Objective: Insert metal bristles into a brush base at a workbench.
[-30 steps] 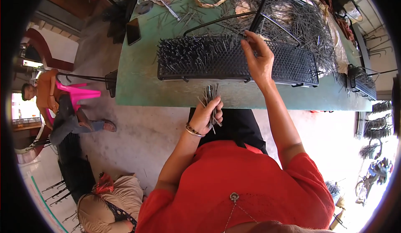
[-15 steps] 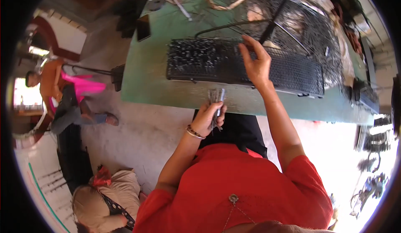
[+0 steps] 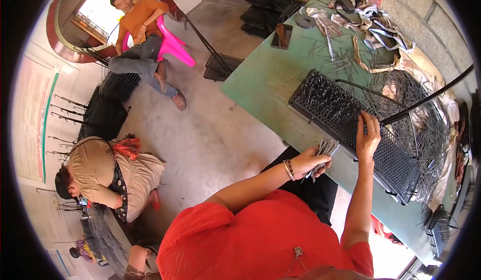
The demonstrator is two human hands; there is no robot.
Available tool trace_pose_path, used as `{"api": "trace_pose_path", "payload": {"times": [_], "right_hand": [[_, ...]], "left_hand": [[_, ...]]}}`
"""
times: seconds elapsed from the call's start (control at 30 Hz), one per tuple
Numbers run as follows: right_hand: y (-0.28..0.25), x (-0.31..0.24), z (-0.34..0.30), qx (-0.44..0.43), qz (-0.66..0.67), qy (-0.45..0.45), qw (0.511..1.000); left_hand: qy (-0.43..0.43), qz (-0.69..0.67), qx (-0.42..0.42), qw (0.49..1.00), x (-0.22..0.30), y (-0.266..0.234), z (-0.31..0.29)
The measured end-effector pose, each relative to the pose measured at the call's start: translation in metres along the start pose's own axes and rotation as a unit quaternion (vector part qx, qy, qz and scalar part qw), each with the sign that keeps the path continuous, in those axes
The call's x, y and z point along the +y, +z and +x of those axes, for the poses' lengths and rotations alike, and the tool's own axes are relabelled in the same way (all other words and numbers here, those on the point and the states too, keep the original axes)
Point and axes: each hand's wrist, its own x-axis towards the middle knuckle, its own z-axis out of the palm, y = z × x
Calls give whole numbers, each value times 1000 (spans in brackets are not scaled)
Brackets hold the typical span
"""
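My left hand [image 3: 306,163] is closed around a bundle of thin grey sticks [image 3: 325,148] near the table's front edge. A long black perforated board [image 3: 393,162] lies on the green table [image 3: 260,87]. Its left end bristles with many upright dark pins [image 3: 328,97], while rows of bare holes cover the right part. My right hand [image 3: 369,135] is over the middle of the board, beside the pins, fingers bent down and drawn together. Whatever is between those fingertips is too small to make out.
Behind the board lies a big heap of loose dark sticks [image 3: 426,124], with a black rod [image 3: 431,97] slanting over it. A phone [image 3: 281,36] and cloth scraps [image 3: 325,22] lie farther back. One person sits on a pink chair [image 3: 175,49]; another person [image 3: 115,174] bends over at left.
The view has swung left, so the table now appears tilted on the right. My right hand has come down from above the board to its surface. The left hand keeps its bundle.
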Motion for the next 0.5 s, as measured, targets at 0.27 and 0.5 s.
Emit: {"api": "trace_pose_path", "payload": {"times": [0.27, 0.5], "right_hand": [[-5, -4, 6, -19, -2, -28, 999], [3, 4, 13, -23, -7, -32, 999]], "left_hand": [[-27, 23, 31, 999, 13, 14, -1], [-48, 15, 42, 998, 7, 8, 2]]}}
